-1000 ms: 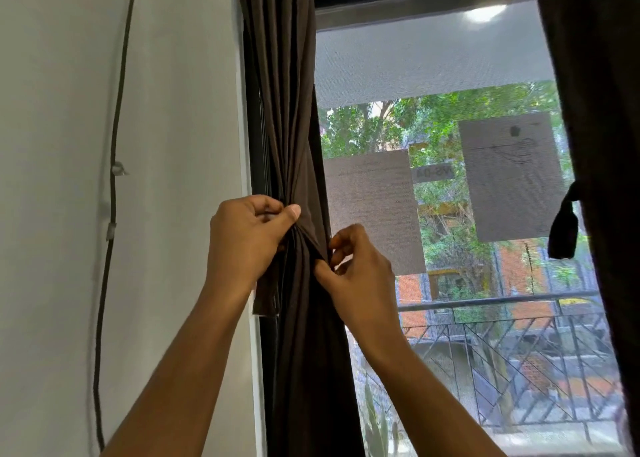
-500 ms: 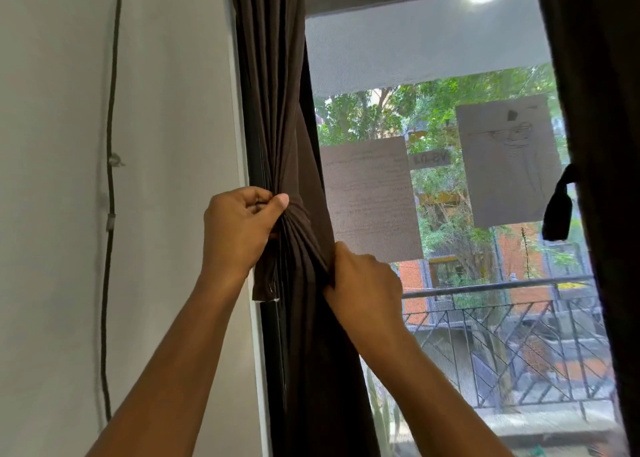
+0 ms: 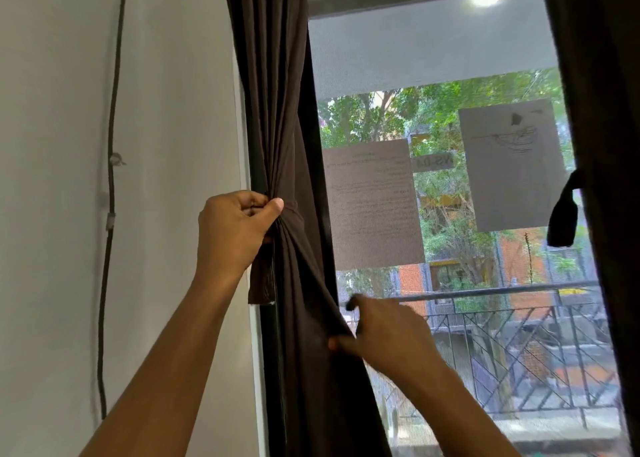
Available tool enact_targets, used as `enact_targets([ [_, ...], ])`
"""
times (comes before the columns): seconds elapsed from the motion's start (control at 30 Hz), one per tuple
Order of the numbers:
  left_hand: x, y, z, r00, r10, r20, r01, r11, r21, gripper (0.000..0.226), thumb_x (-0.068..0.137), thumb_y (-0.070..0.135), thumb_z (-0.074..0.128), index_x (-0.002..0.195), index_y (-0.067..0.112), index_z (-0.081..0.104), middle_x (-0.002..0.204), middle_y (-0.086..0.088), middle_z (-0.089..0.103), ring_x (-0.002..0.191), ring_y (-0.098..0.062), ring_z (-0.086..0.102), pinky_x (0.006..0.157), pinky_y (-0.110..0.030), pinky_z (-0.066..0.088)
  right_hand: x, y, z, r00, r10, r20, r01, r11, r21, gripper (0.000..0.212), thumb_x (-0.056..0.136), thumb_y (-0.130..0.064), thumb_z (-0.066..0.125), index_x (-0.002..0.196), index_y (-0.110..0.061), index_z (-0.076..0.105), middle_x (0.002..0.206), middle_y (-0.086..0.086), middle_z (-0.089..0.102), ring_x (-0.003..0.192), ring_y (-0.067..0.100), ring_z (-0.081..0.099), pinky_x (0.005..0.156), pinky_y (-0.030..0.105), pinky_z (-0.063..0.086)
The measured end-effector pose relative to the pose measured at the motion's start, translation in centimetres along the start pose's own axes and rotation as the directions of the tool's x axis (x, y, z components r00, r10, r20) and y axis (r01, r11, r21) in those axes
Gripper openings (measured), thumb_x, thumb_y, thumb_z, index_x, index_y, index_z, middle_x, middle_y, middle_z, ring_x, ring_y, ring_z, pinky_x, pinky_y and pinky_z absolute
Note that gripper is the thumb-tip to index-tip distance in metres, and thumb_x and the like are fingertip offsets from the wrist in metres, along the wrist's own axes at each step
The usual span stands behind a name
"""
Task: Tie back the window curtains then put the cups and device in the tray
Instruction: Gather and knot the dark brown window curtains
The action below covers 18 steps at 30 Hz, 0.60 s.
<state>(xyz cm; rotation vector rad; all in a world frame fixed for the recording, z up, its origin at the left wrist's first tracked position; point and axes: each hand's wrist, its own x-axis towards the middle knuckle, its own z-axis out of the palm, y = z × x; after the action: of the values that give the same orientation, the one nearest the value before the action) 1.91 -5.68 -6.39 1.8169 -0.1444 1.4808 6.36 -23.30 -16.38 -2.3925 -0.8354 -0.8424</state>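
Gripping the dark brown pleated fabric curtain (image 3: 273,110) at its cinched waist with the left hand (image 3: 235,235), fingers (image 3: 244,200) curled tight, thumb pressed across the narrow brown fabric tie band (image 3: 292,211) wrapped round the gather. Hiding the band's left part behind that fist; just below it, a short loose end of brown strip (image 3: 260,283) hanging. Lower down, pinching the curtain's inner edge between thumb and fingers of the right hand (image 3: 391,335), somewhat blurred, fabric drawn taut between the two hands. Bunched against the black window frame (image 3: 311,127) at the left of the glass, beside the white wall (image 3: 173,145). Down that wall, a thin dark cable (image 3: 110,249) under small clips. On the glass, a grey printed paper sheet (image 3: 374,204) near the curtain and a grey sketched sheet (image 3: 512,166) further right. At the right edge, a second dark curtain (image 3: 609,76), a dark tie loop (image 3: 563,217) dangling beside it. Outside, partly covered by the right forearm, a black metal balcony railing (image 3: 519,321); above, green trees (image 3: 433,117).
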Motion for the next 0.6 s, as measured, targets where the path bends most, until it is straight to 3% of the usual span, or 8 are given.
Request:
enact_targets([
  [0.07,-0.1,0.2,0.2,1.0,0.007,0.006,-0.008,1.0,0.003,0.012,0.084,0.03,0.071,0.082,0.019,0.07,0.078,-0.004,0.072,0.072,-0.018,0.071,0.078,-0.04,0.06,1.7,-1.7,-1.0,0.97,-0.015,-0.244,0.035,0.996,0.08,0.033,0.088,-0.048,0.055,0.109,-0.023,0.05,0.097,-0.004,0.064,0.088,0.02,0.061,0.065,0.026,0.037],
  [0.13,-0.1,0.4,0.4,1.0,0.017,0.0,-0.017,1.0,0.007,0.012,0.084,0.031,0.071,0.082,0.019,0.07,0.077,-0.004,0.072,0.072,-0.019,0.071,0.077,-0.04,0.06,3.0,-3.7,-0.4,0.907,-0.099,-0.409,0.091,0.995,-0.039,0.016,0.089,-0.034,0.057,0.091,-0.02,0.05,0.085,-0.002,0.064,0.064,0.019,0.054,0.05,0.025,0.028],
  [0.2,-0.1,0.3,0.5,1.0,0.025,-0.016,-0.024,0.999,0.027,0.014,0.084,0.031,0.071,0.082,0.017,0.07,0.075,-0.004,0.072,0.07,-0.018,0.07,0.076,-0.04,0.06,3.5,-4.7,0.4,0.877,-0.178,-0.446,0.088,0.972,-0.216,0.025,0.071,-0.019,0.074,0.067,-0.018,0.049,0.055,-0.002,0.056,0.038,0.017,0.04,0.04,0.02,0.007],
  [0.3,-0.2,0.0,0.1,0.998,0.045,-0.04,-0.043,0.998,0.049,0.014,0.084,0.031,0.072,0.081,0.018,0.07,0.071,-0.002,0.07,0.067,-0.016,0.069,0.075,-0.038,0.06,3.2,-4.1,2.0,0.855,-0.276,-0.44,0.125,0.931,-0.342,0.034,0.047,-0.008,0.08,0.049,-0.017,0.047,0.035,-0.004,0.041,0.024,0.013,0.034,0.04,0.015,0.011],
  [0.4,-0.4,0.1,0.0,0.994,0.09,-0.053,-0.084,0.99,0.114,0.014,0.084,0.03,0.072,0.08,0.017,0.069,0.066,0.0,0.068,0.062,-0.01,0.066,0.075,-0.029,0.058,2.1,-3.8,2.7,0.889,-0.362,-0.281,0.204,0.862,-0.463,0.033,0.048,-0.008,0.08,0.049,-0.014,0.047,0.039,0.0,0.048,0.03,0.015,0.047,0.042,0.017,0.017],
  [0.47,-0.4,0.2,-0.1,0.993,0.105,-0.059,-0.096,0.985,0.143,0.014,0.085,0.029,0.071,0.079,0.016,0.069,0.066,-0.002,0.067,0.062,-0.009,0.065,0.076,-0.027,0.056,1.7,-3.3,1.7,0.926,-0.376,0.022,0.347,0.83,-0.437,0.027,0.073,-0.012,0.072,0.06,-0.009,0.049,0.065,0.007,0.064,0.059,0.021,0.063,0.047,0.022,0.026],
  [0.53,-0.4,0.1,-0.3,0.992,0.104,-0.067,-0.092,0.984,0.155,0.016,0.085,0.03,0.07,0.079,0.016,0.068,0.067,-0.004,0.068,0.063,-0.011,0.066,0.076,-0.028,0.056,2.7,-2.0,-0.7,0.851,-0.328,0.411,0.392,0.916,-0.081,0.034,0.085,-0.038,0.064,0.08,-0.005,0.061,0.084,0.009,0.069,0.074,0.021,0.067,0.056,0.026,0.042],
  [0.6,-0.3,0.0,-0.8,0.992,0.1,-0.076,-0.086,0.983,0.164,0.016,0.086,0.031,0.07,0.081,0.016,0.068,0.068,-0.003,0.068,0.064,-0.01,0.065,0.074,-0.026,0.055,4.3,-1.0,-2.9,0.894,-0.274,0.355,0.146,0.927,0.345,0.045,0.083,-0.054,0.06,0.087,-0.01,0.068,0.078,0.005,0.071,0.061,0.012,0.067,0.06,0.025,0.051],
])
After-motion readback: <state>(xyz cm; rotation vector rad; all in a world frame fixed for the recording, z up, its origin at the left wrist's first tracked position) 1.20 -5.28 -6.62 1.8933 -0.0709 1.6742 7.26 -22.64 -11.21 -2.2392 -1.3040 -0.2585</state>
